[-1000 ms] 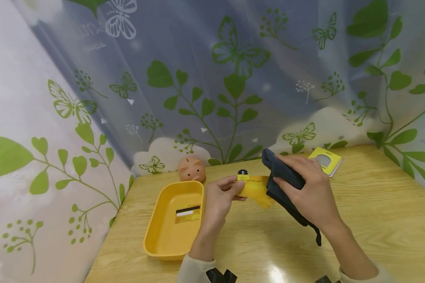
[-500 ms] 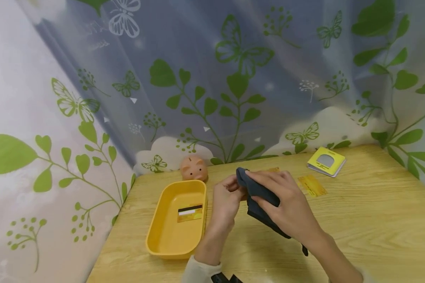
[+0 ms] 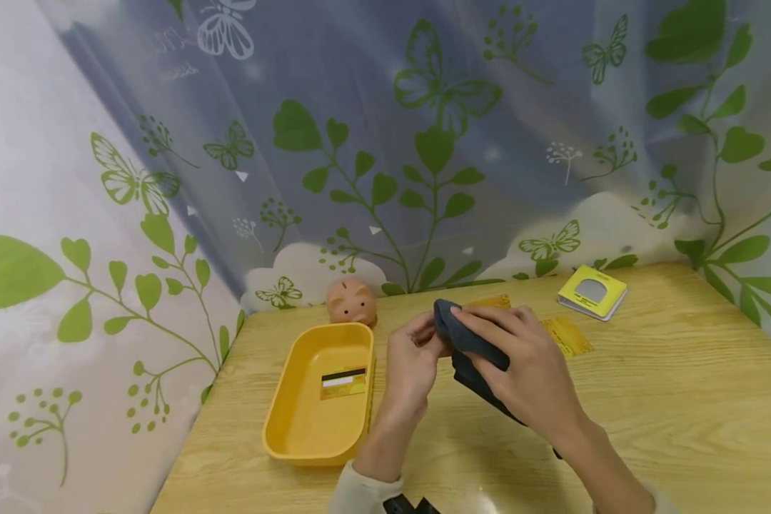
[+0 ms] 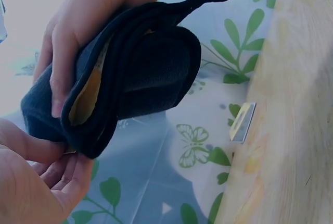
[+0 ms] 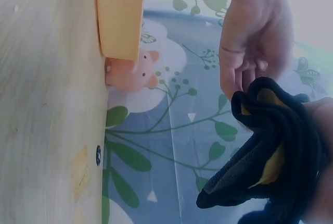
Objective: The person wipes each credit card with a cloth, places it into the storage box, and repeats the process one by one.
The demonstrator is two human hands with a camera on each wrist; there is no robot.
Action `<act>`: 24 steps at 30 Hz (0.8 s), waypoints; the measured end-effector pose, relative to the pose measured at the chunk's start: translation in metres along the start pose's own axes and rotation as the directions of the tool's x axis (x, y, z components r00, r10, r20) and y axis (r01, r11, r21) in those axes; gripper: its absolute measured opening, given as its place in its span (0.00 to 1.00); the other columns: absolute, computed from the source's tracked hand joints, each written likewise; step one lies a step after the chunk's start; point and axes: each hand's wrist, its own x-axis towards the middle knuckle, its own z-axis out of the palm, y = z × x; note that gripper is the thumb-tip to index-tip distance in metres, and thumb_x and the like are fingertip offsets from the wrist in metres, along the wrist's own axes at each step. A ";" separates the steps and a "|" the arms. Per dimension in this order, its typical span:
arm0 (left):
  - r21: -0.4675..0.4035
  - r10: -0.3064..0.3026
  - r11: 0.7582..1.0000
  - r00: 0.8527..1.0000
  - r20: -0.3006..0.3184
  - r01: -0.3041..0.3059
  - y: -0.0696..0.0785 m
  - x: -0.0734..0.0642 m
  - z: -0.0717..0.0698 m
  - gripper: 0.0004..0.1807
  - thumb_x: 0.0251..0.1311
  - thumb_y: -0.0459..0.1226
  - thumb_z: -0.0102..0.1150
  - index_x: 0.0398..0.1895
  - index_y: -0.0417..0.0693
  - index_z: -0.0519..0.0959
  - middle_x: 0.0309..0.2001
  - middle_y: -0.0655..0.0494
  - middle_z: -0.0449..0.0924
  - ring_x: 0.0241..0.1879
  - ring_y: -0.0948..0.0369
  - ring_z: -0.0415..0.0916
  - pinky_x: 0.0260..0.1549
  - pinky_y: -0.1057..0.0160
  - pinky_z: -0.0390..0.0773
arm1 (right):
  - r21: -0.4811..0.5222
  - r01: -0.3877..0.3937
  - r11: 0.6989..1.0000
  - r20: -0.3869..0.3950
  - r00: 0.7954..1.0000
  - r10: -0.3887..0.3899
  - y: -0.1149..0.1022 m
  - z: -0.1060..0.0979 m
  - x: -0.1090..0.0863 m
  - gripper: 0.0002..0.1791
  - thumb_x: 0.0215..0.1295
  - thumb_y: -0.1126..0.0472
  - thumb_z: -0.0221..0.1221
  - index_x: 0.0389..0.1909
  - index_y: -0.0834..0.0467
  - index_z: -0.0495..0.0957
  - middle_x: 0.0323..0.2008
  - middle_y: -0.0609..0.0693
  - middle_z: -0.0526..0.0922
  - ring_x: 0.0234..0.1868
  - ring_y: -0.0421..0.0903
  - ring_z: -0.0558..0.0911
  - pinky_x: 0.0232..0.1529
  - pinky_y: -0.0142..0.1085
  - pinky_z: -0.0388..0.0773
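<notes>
My right hand (image 3: 530,364) grips a dark blue folded fabric pouch (image 3: 474,343) with black-bound edges, its thin strap hanging off one end. Yellow shows between the pouch's layers in both wrist views. At the end nearer the tray, my left hand (image 3: 412,357) is right against the pouch. Its thumb and fingers pinch what looks like the edge of a yellow card (image 4: 70,151), mostly hidden by fabric and fingers. Two yellow cards lie on the table beyond the right hand: one card (image 3: 567,335) beside the knuckles, another card (image 3: 495,301) partly covered by the hand.
A yellow tray (image 3: 315,457) stands left of the hands with a striped card (image 3: 343,385) inside. Behind it sits a pink piggy bank (image 3: 352,303). A yellow-and-white booklet-like case (image 3: 592,291) lies at the back right. A black chip (image 5: 98,155) rests on the table.
The right hand has brought the pouch leftward over the left hand's yellow card, which is now mostly out of sight. The cards on the table have come into view.
</notes>
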 end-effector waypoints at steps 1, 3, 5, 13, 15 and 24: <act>-0.005 -0.002 1.000 1.000 -0.004 0.002 0.001 0.000 -0.001 0.13 0.72 0.28 0.59 0.55 0.39 0.86 0.45 0.43 0.89 0.39 0.55 0.87 0.43 0.59 0.88 | -0.005 -0.005 1.000 -0.003 1.000 0.005 0.000 -0.001 0.001 0.37 0.53 0.70 0.77 0.65 0.46 0.82 0.60 0.49 0.84 0.50 0.50 0.77 0.46 0.49 0.84; -0.024 -0.002 1.000 1.000 -0.006 0.002 0.002 0.001 -0.003 0.13 0.73 0.29 0.59 0.55 0.36 0.85 0.45 0.42 0.87 0.38 0.55 0.86 0.42 0.56 0.88 | -0.016 -0.011 1.000 -0.013 1.000 0.011 0.002 -0.003 0.002 0.37 0.52 0.70 0.78 0.65 0.46 0.82 0.60 0.49 0.84 0.50 0.50 0.77 0.44 0.49 0.84; -0.041 -0.001 0.999 1.000 -0.009 0.000 0.003 0.001 -0.006 0.13 0.73 0.28 0.59 0.56 0.32 0.83 0.46 0.40 0.86 0.37 0.57 0.85 0.41 0.56 0.89 | -0.027 -0.015 1.000 -0.028 1.000 0.014 0.005 -0.006 0.003 0.38 0.51 0.71 0.78 0.65 0.47 0.82 0.60 0.50 0.84 0.50 0.51 0.78 0.44 0.49 0.84; -0.098 0.006 0.995 1.000 -0.028 -0.009 0.011 0.003 -0.015 0.14 0.70 0.26 0.61 0.56 0.28 0.82 0.42 0.42 0.86 0.33 0.62 0.81 0.34 0.64 0.87 | -0.076 -0.022 0.997 -0.096 0.995 0.014 0.019 -0.023 0.009 0.39 0.48 0.73 0.79 0.64 0.52 0.83 0.58 0.53 0.85 0.47 0.54 0.78 0.44 0.48 0.79; -0.105 0.001 0.995 0.999 -0.036 -0.005 0.012 0.004 -0.018 0.14 0.70 0.26 0.61 0.56 0.30 0.82 0.41 0.46 0.85 0.33 0.61 0.81 0.33 0.63 0.87 | -0.087 -0.030 0.996 -0.106 0.994 0.021 0.022 -0.026 0.009 0.39 0.48 0.74 0.79 0.64 0.53 0.83 0.58 0.54 0.85 0.46 0.55 0.77 0.43 0.46 0.76; -0.126 -0.016 0.992 0.995 -0.097 0.004 0.016 0.008 -0.025 0.14 0.69 0.23 0.60 0.56 0.29 0.82 0.40 0.45 0.86 0.30 0.61 0.84 0.33 0.59 0.89 | -0.075 -0.078 0.994 -0.149 0.987 0.066 0.028 -0.037 0.009 0.37 0.47 0.75 0.78 0.62 0.53 0.84 0.57 0.54 0.86 0.45 0.54 0.76 0.43 0.41 0.71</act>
